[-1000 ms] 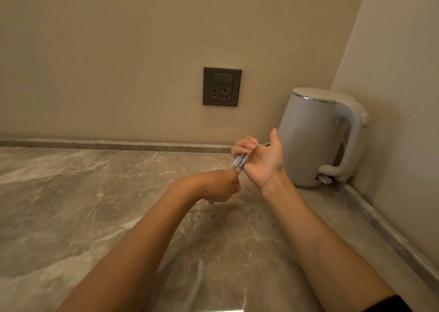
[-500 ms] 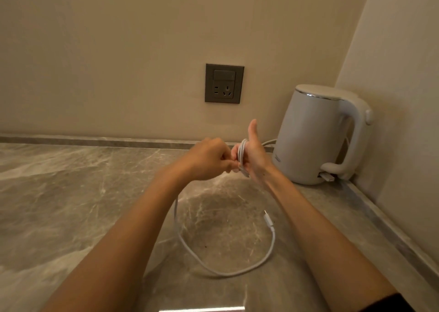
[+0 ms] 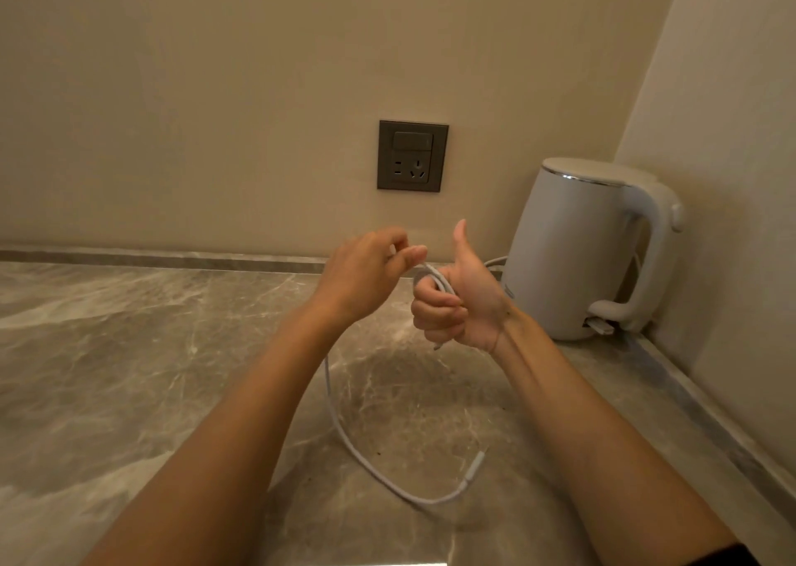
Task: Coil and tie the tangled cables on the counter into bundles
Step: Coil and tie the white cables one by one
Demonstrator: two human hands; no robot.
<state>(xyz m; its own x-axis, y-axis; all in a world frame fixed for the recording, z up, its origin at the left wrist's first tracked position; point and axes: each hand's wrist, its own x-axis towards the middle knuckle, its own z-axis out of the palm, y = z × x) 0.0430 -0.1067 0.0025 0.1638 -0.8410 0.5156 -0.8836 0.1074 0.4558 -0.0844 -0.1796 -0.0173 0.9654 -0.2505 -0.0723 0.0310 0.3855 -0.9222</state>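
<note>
A thin white cable (image 3: 344, 436) runs in a loose curve over the marble counter (image 3: 129, 372) and ends in a white plug (image 3: 475, 468) near my right forearm. My right hand (image 3: 456, 303) grips several turns of this cable in a fist, thumb pointing up. My left hand (image 3: 370, 272) is just to its left and pinches the cable between thumb and fingertips where it leads over the fist. The stretch of cable below my left wrist is hidden by the arm.
A white electric kettle (image 3: 577, 255) stands in the back right corner, with its own cord showing behind it. A dark wall socket (image 3: 412, 155) sits on the back wall above the hands. A raised stone edge runs along both walls.
My left hand has lifted and drawn a little to the left, away from the fist. The free end of the cable has slid right and nearer on the counter.
</note>
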